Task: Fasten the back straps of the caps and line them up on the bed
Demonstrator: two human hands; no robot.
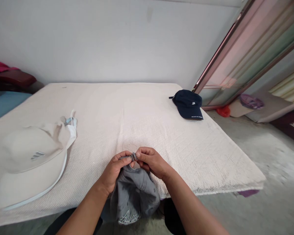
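Observation:
A grey cap [138, 187] with white stitched lettering hangs down at the near edge of the table, below both hands. My left hand [116, 168] pinches one side of the cap's narrow back strap [133, 157] between thumb and fingers. On the other side of the strap, my right hand [150, 160] is closed on it with thumb and forefinger. The hands almost touch at the strap's small fastener, whose details are too small to make out. Part of the cap's crown is folded and crumpled.
A cream cap [34, 147] with a grey logo and a white face mask [72, 129] lie on the left of the cloth-covered table [147, 120]. At the back right sits a navy cap [188, 103]. A wall [112, 42] stands behind, and a glass door frame [222, 49] is to the right.

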